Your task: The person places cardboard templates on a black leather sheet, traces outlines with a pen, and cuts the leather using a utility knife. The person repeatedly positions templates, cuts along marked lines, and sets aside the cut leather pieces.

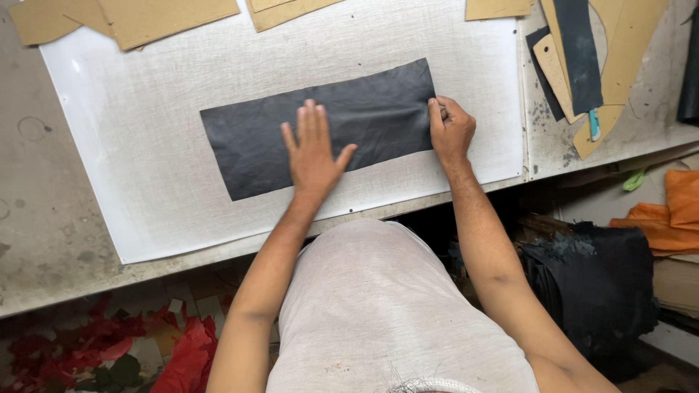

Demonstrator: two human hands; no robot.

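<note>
Head view: wrinkled dark leather strip (320, 127).

Leather-craft workshop, stained worktable (44, 218), cardboard patterns (164, 18), dark leather strip (240, 142), red scraps (87, 349) on floor

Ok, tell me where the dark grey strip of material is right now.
In the head view, the dark grey strip lies flat mid-frame on the white cutting board, pressed by the left hand, while the right hand holds its right end.

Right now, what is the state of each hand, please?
Left hand: open, flat on the black sheet.
Right hand: closed at the sheet's right edge; what it holds cannot be told.
</note>
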